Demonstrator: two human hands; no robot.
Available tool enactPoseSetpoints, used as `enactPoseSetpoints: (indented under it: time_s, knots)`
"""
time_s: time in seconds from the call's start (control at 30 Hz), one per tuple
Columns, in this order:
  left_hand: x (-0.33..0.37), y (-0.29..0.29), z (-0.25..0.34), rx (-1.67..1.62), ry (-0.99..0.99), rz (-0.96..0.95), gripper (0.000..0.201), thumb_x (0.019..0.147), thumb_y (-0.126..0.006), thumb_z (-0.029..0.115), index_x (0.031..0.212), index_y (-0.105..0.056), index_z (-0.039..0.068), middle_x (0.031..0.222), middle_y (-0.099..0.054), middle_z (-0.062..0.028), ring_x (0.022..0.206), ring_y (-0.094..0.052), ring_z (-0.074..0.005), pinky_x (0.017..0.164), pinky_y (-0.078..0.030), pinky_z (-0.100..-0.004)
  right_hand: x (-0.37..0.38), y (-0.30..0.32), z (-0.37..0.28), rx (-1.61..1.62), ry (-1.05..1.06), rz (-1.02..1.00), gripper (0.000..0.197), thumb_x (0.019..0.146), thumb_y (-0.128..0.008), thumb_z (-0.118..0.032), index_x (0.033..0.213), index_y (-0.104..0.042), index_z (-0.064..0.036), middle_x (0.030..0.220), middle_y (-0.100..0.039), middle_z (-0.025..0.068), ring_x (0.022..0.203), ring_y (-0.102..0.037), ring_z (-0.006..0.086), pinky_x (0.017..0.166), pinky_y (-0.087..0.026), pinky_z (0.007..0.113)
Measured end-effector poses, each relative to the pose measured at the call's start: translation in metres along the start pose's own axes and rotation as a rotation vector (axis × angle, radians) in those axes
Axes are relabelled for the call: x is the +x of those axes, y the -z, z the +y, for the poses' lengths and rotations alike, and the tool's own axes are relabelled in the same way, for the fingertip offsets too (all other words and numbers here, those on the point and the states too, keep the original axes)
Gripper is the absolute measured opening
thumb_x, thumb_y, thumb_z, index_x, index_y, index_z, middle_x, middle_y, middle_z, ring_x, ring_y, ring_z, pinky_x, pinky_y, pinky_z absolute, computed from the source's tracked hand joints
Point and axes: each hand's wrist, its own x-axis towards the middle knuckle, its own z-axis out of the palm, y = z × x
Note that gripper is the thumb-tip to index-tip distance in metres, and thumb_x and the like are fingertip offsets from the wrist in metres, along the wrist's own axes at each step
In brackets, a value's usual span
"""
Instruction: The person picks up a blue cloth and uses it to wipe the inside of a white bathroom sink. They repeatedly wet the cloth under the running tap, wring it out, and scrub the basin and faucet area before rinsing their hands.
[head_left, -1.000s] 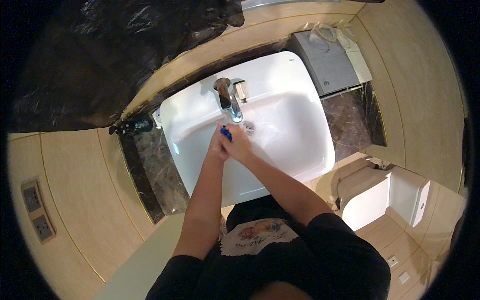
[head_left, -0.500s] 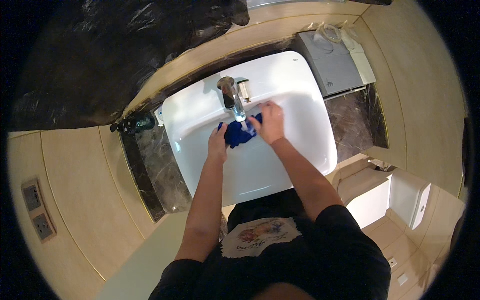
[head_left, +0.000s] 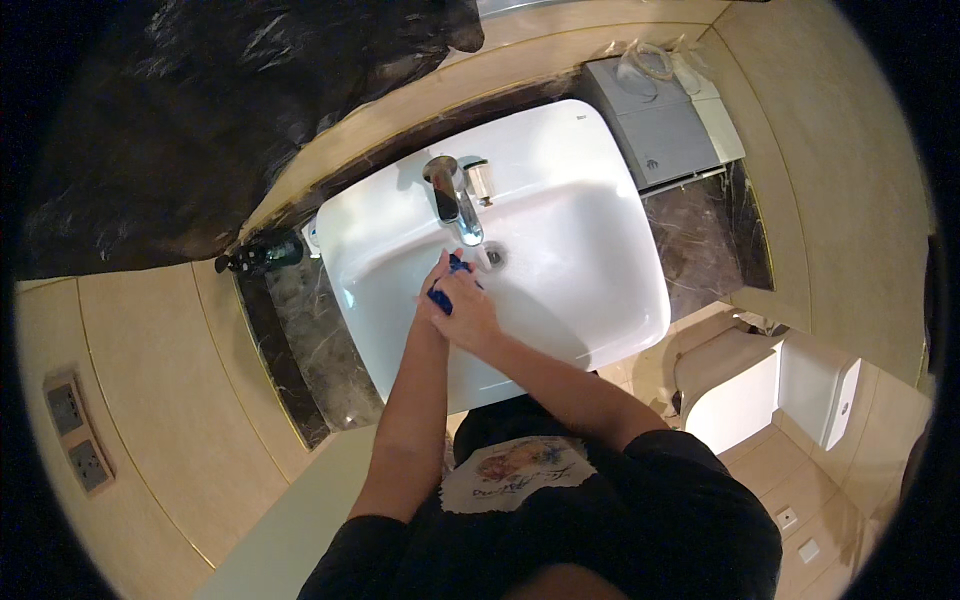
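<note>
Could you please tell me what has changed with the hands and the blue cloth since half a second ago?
The right hand moved left and down in the picture, onto the left hand. The cloth, spread out below the tap before, is now bunched between them. Both hands hold it, as before. The sink and tap stayed as they were.

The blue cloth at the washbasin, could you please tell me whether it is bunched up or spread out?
Bunched up: the blue cloth shows only as small patches between the left hand and right hand, pressed together.
</note>
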Motion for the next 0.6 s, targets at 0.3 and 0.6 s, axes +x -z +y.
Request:
enactPoseSetpoints:
  time_s: [0.3,0.6]
  knots:
    - [-0.018,-0.087,-0.025,0.227,-0.134,0.323,0.028,0.095,-0.055,0.036,0.09,-0.061,0.009,0.08,-0.061,-0.0034,0.07,-0.059,-0.014,0.063,-0.049,-0.0278,0.031,0.026,0.058,-0.337,0.127,-0.08,0.016,0.086,-0.059,-0.026,0.085,-0.057,-0.0098,0.087,-0.057,0.0111,0.081,-0.06,0.0321,0.062,-0.05,0.043]
    - [-0.03,-0.038,0.016,0.479,-0.128,0.664,0.06,0.091,-0.057,0.046,0.134,-0.043,0.007,0.136,-0.042,-0.0097,0.118,-0.047,-0.0299,0.098,-0.037,-0.059,0.061,0.081,0.1,-0.586,0.128,0.212,0.042,0.078,-0.07,-0.035,0.11,-0.06,-0.0093,0.109,-0.053,0.0127,0.103,-0.049,0.0341,0.082,-0.043,0.046]
